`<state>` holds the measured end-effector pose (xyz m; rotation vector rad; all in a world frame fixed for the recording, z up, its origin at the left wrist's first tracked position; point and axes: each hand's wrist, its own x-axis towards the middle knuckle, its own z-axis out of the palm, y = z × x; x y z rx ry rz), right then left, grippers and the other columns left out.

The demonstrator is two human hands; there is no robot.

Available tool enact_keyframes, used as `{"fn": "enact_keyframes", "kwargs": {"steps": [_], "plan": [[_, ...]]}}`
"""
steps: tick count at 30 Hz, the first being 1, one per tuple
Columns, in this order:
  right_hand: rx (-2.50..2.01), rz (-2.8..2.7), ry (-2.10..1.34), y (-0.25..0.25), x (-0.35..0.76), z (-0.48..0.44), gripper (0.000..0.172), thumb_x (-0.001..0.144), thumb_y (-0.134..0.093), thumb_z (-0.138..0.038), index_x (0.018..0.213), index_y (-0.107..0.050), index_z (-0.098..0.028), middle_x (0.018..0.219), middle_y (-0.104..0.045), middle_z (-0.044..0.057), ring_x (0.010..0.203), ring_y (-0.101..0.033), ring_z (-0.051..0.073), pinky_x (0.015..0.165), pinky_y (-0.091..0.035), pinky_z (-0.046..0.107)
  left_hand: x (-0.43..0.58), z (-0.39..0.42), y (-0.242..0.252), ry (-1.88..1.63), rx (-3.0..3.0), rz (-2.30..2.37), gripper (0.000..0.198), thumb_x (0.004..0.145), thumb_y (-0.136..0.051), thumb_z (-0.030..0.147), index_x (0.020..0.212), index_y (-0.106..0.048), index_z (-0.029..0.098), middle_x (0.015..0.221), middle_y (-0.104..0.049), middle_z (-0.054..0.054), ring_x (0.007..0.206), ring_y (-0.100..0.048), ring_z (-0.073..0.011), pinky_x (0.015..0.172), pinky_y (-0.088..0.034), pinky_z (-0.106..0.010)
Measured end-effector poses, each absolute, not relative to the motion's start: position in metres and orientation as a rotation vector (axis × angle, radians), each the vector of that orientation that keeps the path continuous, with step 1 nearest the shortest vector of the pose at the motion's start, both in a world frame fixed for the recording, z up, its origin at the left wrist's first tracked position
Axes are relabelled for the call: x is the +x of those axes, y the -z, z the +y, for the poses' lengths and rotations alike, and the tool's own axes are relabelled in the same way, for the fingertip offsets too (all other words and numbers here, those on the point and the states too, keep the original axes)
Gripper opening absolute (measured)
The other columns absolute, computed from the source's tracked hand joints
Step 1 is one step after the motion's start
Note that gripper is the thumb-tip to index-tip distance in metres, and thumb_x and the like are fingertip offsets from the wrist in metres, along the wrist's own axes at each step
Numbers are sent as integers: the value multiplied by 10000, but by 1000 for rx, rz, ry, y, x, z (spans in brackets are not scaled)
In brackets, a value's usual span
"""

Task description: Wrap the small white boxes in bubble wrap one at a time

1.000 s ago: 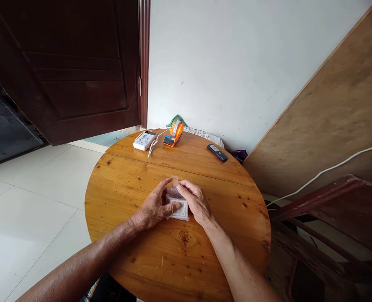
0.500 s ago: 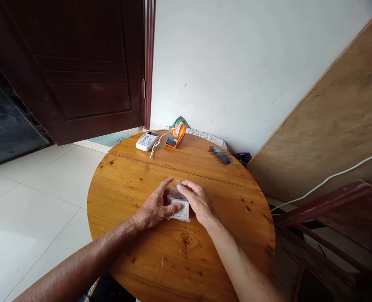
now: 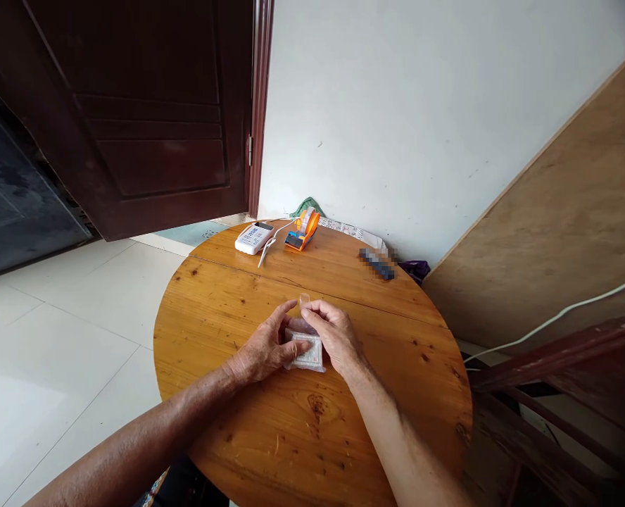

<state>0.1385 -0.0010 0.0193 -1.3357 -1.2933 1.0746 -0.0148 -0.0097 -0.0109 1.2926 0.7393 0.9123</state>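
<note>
A small flat rectangular packet wrapped in clear plastic (image 3: 311, 359) lies on the wooden table, a pale framed pattern showing through. My left hand (image 3: 270, 345) grips its left side, thumb pressed on top and fingers behind; the index finger reaches up and away from it. At the packet's far right edge, my right hand (image 3: 336, 334) pinches a short piece of clear tape (image 3: 305, 298) between thumb and index finger. The tape's free end sticks up above the fingertips. Whether its lower end touches the wrapping is hidden by the fingers.
Toward the back of the round table (image 3: 228, 296) stands an orange tape dispenser (image 3: 307, 229) beside a white box-like device (image 3: 253, 238) with a white cable (image 3: 268, 250). A dark blurred object (image 3: 376, 263) lies at the back right. Behind are a white wall and a dark door (image 3: 159, 127).
The clear tape now stands up more from my right fingertips. My left hand keeps its hold on the packet. The whole view has shifted slightly, so things appear farther right.
</note>
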Motion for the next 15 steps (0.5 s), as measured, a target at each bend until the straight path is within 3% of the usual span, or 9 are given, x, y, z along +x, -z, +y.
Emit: {"fn": "enact_keyframes", "kwargs": {"steps": [12, 15], "plan": [[-1302, -1554, -680, -19, 134, -24, 136, 855, -534, -315, 772, -589, -222, 785, -661, 16, 730, -596, 175, 718, -459, 279, -17, -4, 15, -949, 1614, 999, 685, 843, -646, 367, 1449, -383, 189, 922, -598, -18, 761, -551, -141, 699, -471, -276], [-1338, -1582, -547, -11, 132, -22, 123, 864, -506, -302, 795, -580, -232, 806, -676, 26, 758, -610, 187, 748, -459, 286, -17, -7, 8, -949, 1721, 1111, 597, 859, -614, 408, 1387, -460, 176, 952, -614, -45, 830, -579, -178, 774, -492, -320]]}}
